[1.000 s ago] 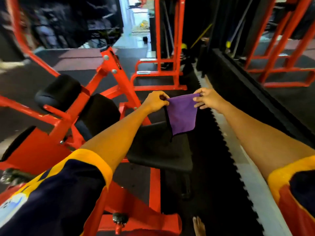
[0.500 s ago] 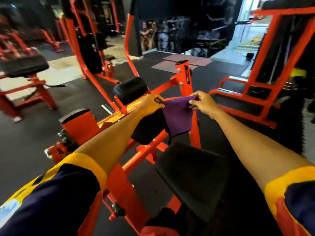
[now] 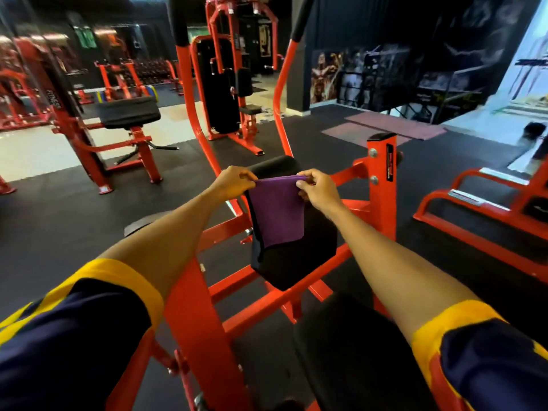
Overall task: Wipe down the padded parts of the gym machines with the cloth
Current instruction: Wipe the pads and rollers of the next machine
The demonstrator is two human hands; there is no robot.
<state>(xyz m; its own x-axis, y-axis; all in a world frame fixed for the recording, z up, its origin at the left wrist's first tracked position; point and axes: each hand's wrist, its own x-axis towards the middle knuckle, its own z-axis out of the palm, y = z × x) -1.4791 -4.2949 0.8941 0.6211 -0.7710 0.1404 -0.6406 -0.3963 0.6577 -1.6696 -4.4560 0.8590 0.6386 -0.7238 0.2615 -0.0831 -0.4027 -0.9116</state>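
A purple cloth [image 3: 280, 210] hangs flat in front of me, stretched by its top edge. My left hand [image 3: 229, 182] pinches the cloth's top left corner and my right hand [image 3: 318, 191] pinches the top right corner. Right behind the cloth stands the black chest pad [image 3: 314, 250] of a red machine [image 3: 381, 185], with a black roller pad [image 3: 274, 167] above it. The machine's black seat pad [image 3: 347, 345] lies below, between my forearms. The cloth covers the chest pad's upper left part.
A red bench with a black pad [image 3: 129, 112] stands at the left. A red stack machine [image 3: 225, 84] stands behind, and a red low frame [image 3: 480, 209] is on the right. Black rubber floor [image 3: 59, 221] surrounds the machine.
My view has swung left and onto the machine's front. Both hands kept their pinch on the cloth's top corners, and the cloth now hangs in front of the chest pad.
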